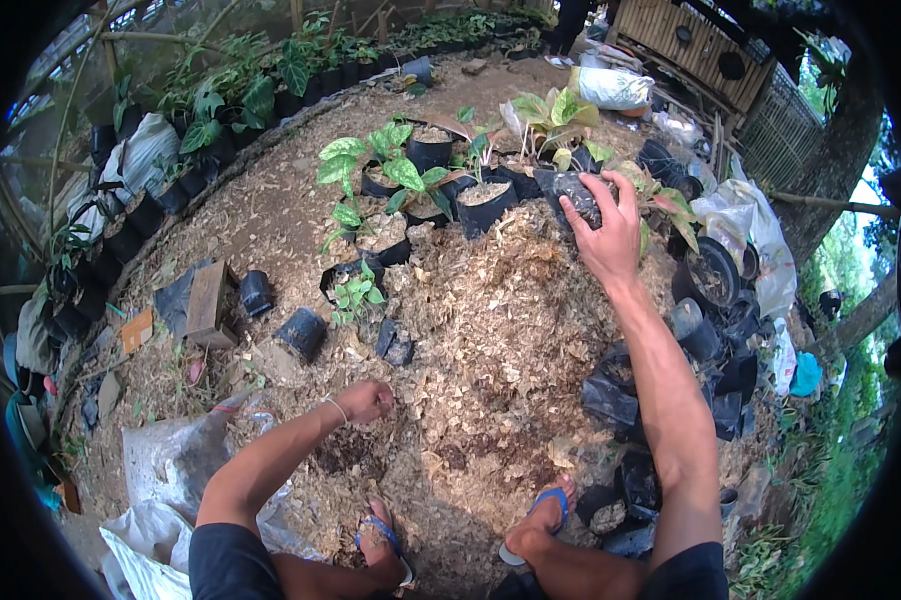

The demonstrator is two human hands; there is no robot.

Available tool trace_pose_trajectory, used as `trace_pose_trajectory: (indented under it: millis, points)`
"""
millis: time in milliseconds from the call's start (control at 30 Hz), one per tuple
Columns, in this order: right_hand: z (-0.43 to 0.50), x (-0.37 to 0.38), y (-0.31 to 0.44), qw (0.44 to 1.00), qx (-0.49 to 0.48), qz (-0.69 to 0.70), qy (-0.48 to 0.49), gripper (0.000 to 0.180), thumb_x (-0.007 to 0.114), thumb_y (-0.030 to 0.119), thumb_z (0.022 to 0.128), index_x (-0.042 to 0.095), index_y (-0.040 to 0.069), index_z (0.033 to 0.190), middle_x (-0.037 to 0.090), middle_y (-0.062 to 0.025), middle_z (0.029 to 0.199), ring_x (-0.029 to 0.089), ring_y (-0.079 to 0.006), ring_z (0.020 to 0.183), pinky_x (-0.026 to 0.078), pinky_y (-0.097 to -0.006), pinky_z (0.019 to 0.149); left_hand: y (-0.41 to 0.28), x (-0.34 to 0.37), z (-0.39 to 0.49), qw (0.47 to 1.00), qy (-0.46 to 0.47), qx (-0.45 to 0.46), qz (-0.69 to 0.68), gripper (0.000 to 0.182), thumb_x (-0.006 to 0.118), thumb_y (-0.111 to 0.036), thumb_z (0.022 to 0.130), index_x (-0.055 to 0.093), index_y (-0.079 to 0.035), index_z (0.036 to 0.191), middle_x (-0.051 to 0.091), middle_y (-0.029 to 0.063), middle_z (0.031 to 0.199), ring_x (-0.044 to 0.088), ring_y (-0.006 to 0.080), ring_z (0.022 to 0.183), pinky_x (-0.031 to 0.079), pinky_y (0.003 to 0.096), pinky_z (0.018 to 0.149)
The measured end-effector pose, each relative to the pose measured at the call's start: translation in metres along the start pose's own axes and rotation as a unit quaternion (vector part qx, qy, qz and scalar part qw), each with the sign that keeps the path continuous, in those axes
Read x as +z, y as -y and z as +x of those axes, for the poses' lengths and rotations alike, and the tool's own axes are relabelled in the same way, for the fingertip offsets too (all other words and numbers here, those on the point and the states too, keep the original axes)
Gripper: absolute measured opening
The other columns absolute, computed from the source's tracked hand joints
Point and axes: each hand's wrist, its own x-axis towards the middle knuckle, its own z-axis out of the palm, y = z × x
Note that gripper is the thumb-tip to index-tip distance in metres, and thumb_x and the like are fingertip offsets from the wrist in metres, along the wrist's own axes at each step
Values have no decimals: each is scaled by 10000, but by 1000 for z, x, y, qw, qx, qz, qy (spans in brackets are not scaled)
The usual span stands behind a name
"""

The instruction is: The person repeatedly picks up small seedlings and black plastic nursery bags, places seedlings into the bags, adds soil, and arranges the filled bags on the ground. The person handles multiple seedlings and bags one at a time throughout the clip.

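Observation:
My right hand (608,232) grips a dirt-specked black plastic grow bag (568,191), which is tilted at the far side of a heap of dry leaf litter and wood shavings (488,322). Beside that bag stand potted aglaonema plants (551,124) with pale and pinkish leaves. My left hand (368,401), curled and slightly blurred, hangs over the near left of the heap; its palm is hidden. Nearest to it lies a small crumpled black bag (395,343). Black pots of sandy mix (486,204) and a variegated leafy plant (401,161) stand in the group beyond.
A wooden box (208,304) and tipped black pots (302,331) lie left. White sacks (154,540) rest near my left arm. Black pots and bags (709,277) pile up on the right. Rows of potted seedlings (172,196) line the left edge. A person's legs (568,34) show far back.

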Motion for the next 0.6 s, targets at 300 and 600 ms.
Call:
trace_pose_trajectory:
  millis: [300,600]
  points:
    - [-22,0,4,992,91,24,90,406,744,446,948,723,94,1149,539,-157,1106,610,-356,1016,541,-479,836,2,6,-1,1000,-9,-2,-10,268,680,-283,955,731,-97,1140,731,153,1217,716,302,1083,566,431,988]
    - [-27,-21,-17,978,178,83,76,522,597,513,1046,736,18,1139,681,-122,1063,669,-282,973,519,-403,878,6,2,-6,1000,-11,-4,4,299,651,-286,931,733,-104,1152,744,148,1178,709,335,1092,559,433,982]
